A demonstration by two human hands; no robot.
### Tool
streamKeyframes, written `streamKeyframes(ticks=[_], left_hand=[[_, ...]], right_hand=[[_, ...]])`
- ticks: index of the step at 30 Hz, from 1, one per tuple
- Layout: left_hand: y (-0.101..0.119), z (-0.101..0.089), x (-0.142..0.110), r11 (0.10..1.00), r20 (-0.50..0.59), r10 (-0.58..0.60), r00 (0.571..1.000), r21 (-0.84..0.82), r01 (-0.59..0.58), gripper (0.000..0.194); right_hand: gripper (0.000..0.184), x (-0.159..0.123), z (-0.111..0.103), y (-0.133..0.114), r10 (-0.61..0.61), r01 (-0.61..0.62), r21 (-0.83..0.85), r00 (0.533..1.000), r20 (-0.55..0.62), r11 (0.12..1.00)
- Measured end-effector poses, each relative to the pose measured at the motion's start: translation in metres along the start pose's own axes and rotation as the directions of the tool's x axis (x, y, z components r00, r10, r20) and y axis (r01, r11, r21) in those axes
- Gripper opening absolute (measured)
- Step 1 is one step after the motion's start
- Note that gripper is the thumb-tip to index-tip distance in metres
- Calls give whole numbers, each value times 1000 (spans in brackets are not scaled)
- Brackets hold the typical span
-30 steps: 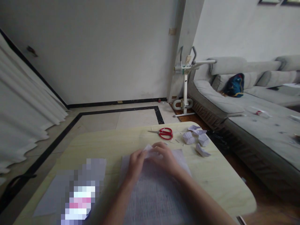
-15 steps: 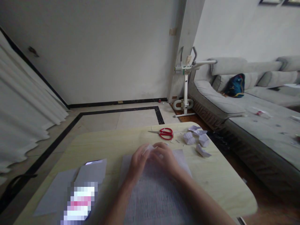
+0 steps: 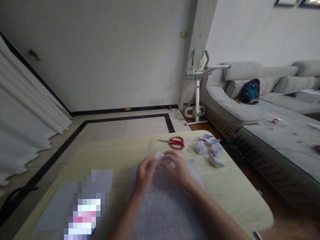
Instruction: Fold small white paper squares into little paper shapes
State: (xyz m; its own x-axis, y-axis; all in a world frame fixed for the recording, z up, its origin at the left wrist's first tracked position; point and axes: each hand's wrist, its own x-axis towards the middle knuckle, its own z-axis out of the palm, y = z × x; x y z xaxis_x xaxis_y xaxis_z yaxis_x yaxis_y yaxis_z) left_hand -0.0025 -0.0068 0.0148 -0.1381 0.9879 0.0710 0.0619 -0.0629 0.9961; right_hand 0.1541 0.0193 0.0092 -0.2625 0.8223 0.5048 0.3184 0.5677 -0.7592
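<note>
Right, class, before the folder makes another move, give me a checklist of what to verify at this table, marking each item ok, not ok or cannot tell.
1. Both hands on the work: ok; left hand and right hand hold the small paper.
2. Marked sheet spread beneath the hands: ok.
3. Scissors laid down, apart from the hands: ok; they lie beyond them.
4. Folded pieces kept out of the way: ok; grouped toward the far right corner.
5. Offcuts cleared: not ok; small scraps lie near the scissors.
6. Creases aligned: cannot tell; fingers cover much of the small paper.
</note>
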Motion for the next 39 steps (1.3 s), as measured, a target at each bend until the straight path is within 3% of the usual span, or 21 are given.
streamKeyframes(ticks=[14,17,19,23,32,39], left_hand=[[5,0,-1,1000,-17,4,1000,16,-4,24],[8,1,-2,1000,-6,-13,1000,-12,13,24],[9,1,-2,1000,-15,-12,1000,-15,12,24],[10,1,-1,1000,-33,3,999,-3,-3,23],[2,-1,0,1000,-35,-13,999,-17,12,26],[5,1,3,998,-99,-41,994,-51,36,25]], right_hand=[[3,2,0,-2,84,-80,96,996,-32,992],[16,0,1,0,136,-129,103,988,-70,986],[20,0,1,0,149,-145,79,988,-46,986],[7,1,-1,-2,131,-131,16,991,7,991],[17,4,-4,-2,192,-194,110,981,33,975],[8,0,0,-4,158,-159,3,987,35,987]])
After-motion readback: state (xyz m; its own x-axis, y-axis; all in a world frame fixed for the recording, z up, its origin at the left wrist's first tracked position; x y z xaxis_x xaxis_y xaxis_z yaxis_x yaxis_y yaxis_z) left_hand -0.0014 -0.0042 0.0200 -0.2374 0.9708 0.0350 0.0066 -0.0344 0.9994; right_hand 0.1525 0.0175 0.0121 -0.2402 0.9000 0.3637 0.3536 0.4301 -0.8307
